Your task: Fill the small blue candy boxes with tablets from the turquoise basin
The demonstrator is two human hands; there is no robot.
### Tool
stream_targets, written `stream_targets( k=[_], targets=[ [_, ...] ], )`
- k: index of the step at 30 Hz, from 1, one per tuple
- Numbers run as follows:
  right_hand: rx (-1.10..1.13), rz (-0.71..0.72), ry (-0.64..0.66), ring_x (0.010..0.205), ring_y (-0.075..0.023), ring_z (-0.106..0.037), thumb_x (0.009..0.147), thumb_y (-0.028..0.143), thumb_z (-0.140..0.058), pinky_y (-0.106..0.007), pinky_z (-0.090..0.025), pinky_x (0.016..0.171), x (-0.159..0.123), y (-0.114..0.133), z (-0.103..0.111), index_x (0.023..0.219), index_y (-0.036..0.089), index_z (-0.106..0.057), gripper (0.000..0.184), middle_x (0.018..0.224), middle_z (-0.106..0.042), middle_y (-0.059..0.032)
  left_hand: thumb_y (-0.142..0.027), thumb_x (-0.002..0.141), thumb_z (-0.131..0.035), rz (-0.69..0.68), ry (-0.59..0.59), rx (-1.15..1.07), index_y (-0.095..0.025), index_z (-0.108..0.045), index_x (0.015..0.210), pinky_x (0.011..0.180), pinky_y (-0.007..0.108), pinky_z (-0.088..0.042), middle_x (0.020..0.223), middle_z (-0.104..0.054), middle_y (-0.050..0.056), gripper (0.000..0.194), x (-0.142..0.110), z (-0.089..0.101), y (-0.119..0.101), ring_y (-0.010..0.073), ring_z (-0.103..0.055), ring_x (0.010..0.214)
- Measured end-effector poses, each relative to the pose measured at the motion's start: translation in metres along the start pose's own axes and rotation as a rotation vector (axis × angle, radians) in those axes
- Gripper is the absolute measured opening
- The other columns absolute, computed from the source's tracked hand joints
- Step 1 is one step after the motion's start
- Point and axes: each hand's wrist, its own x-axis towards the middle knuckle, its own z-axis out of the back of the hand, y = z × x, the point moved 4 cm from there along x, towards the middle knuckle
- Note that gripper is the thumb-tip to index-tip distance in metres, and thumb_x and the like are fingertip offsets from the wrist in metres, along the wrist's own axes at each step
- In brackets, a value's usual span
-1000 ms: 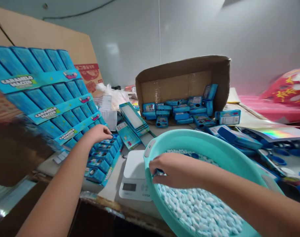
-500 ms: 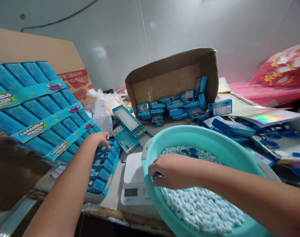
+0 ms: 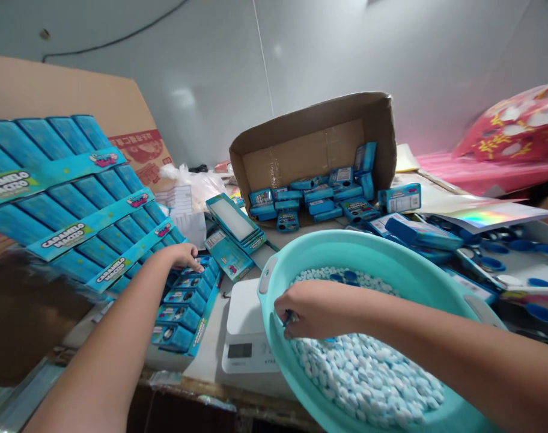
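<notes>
My right hand (image 3: pixel 307 310) is closed around a small blue object (image 3: pixel 289 317), mostly hidden by the fingers, low inside the turquoise basin (image 3: pixel 368 243) by its left wall. Small white and pale blue candies (image 3: pixel 373 379) cover the basin's bottom, and dark blue pieces (image 3: pixel 344 277) lie among them. At the far end of a display tray (image 3: pixel 202 329), my left hand (image 3: pixel 186 257) curls its fingers over the small blue candy boxes (image 3: pixel 177 316) standing there in rows. Its fingertips are partly hidden among them. Between tray and basin sits a white digital scale (image 3: pixel 249 328).
Stacked display trays (image 3: pixel 71 231) of blue boxes rise at left. Behind lie folded blue cartons (image 3: pixel 231 240) and a tipped cardboard box (image 3: pixel 301 135) with loose blue boxes. Blue boxes (image 3: pixel 422 231) and oval blue pieces (image 3: pixel 521 246) lie at right. A blurred head is at lower left.
My right hand has turned slightly and shifted a little to the right, with a bit of bright blue now showing below it. My left hand stays at the tray, its fingers slightly shifted.
</notes>
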Motion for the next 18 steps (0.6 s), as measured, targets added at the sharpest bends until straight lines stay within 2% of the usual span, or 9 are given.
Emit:
stream_targets(
  k=[3,5,7,8,10,12,15,16,18],
  targets=[
    [0.028,0.063,-0.156,0.078,-0.0166,-0.06,0.087,0.032,-0.071,-0.026,-0.033,0.062,0.003,-0.001,0.009,0.096,0.019,-0.071,0.016,0.096,-0.072,-0.0036,-0.05,0.044,-0.09,-0.026,-0.058,-0.105,-0.023,-0.043,0.077,0.049,0.026,-0.039,0.056,-0.042,-0.007,0.063,-0.008,-0.003,0.005,0.0156,-0.049,0.052],
    [0.046,0.099,-0.257,0.082,-0.017,-0.06,0.089,0.027,-0.069,-0.026,-0.036,0.066,0.003,0.0,0.015,0.096,0.017,-0.069,0.013,0.103,-0.071,-0.006,-0.041,0.048,-0.089,-0.067,-0.138,-0.173,-0.021,-0.05,0.077,0.053,0.027,-0.043,0.059,-0.047,-0.005,0.052,-0.021,-0.005,0.0,0.0171,-0.053,0.056],
    [0.076,0.113,-0.319,0.082,-0.0169,-0.06,0.09,0.024,-0.068,-0.026,-0.038,0.067,0.002,0.002,0.02,0.094,0.016,-0.067,0.01,0.105,-0.07,-0.0068,-0.031,0.054,-0.086,-0.121,-0.262,-0.237,-0.018,-0.062,0.085,0.065,0.031,-0.051,0.071,-0.058,0.001,0.042,-0.043,-0.009,-0.013,0.021,-0.06,0.069],
    [0.093,0.113,-0.34,0.083,-0.017,-0.06,0.09,0.024,-0.068,-0.027,-0.039,0.068,0.001,0.002,0.022,0.093,0.016,-0.067,0.009,0.105,-0.069,-0.0066,-0.028,0.059,-0.083,-0.152,-0.339,-0.267,-0.017,-0.066,0.096,0.073,0.033,-0.053,0.081,-0.063,0.004,0.042,-0.059,-0.014,-0.023,0.023,-0.063,0.079],
    [0.117,0.122,-0.372,0.086,-0.0178,-0.061,0.09,0.023,-0.069,-0.028,-0.041,0.072,-0.001,0.005,0.024,0.091,0.017,-0.066,0.006,0.105,-0.067,-0.0053,-0.027,0.077,-0.071,-0.226,-0.503,-0.325,-0.018,-0.065,0.123,0.091,0.035,-0.053,0.108,-0.066,0.01,0.047,-0.095,-0.028,-0.05,0.0237,-0.064,0.099],
    [0.113,0.153,-0.38,0.087,-0.0182,-0.062,0.092,0.023,-0.068,-0.028,-0.042,0.074,-0.002,0.008,0.024,0.091,0.019,-0.066,0.005,0.102,-0.065,-0.0038,-0.032,0.094,-0.055,-0.321,-0.588,-0.37,-0.023,-0.059,0.137,0.096,0.032,-0.052,0.12,-0.064,0.009,0.044,-0.131,-0.049,-0.084,0.0196,-0.063,0.106],
    [0.088,0.225,-0.399,0.089,-0.0184,-0.062,0.095,0.02,-0.063,-0.029,-0.043,0.075,-0.003,0.014,0.023,0.095,0.02,-0.064,0.001,0.108,-0.064,-0.005,-0.04,0.098,-0.056,-0.643,-0.549,-0.602,-0.026,-0.057,0.142,0.087,0.031,-0.054,0.107,-0.068,0.006,0.047,-0.173,-0.082,-0.134,0.0187,-0.065,0.095],
    [0.082,0.24,-0.409,0.092,-0.0189,-0.063,0.095,0.018,-0.061,-0.029,-0.044,0.076,-0.003,0.015,0.023,0.097,0.019,-0.063,0.002,0.113,-0.063,-0.0062,-0.039,0.101,-0.052,-0.73,-0.547,-0.631,-0.027,-0.061,0.138,0.091,0.031,-0.053,0.109,-0.068,0.007,0.041,-0.182,-0.09,-0.145,0.0189,-0.064,0.1],
    [0.066,0.244,-0.407,0.096,-0.02,-0.063,0.096,0.017,-0.059,-0.03,-0.045,0.078,-0.005,0.017,0.023,0.1,0.018,-0.061,0.005,0.118,-0.062,-0.0079,-0.038,0.103,-0.051,-0.808,-0.562,-0.729,-0.028,-0.067,0.129,0.089,0.03,-0.053,0.107,-0.067,0.006,0.033,-0.191,-0.1,-0.156,0.0185,-0.063,0.1]
  ],
)
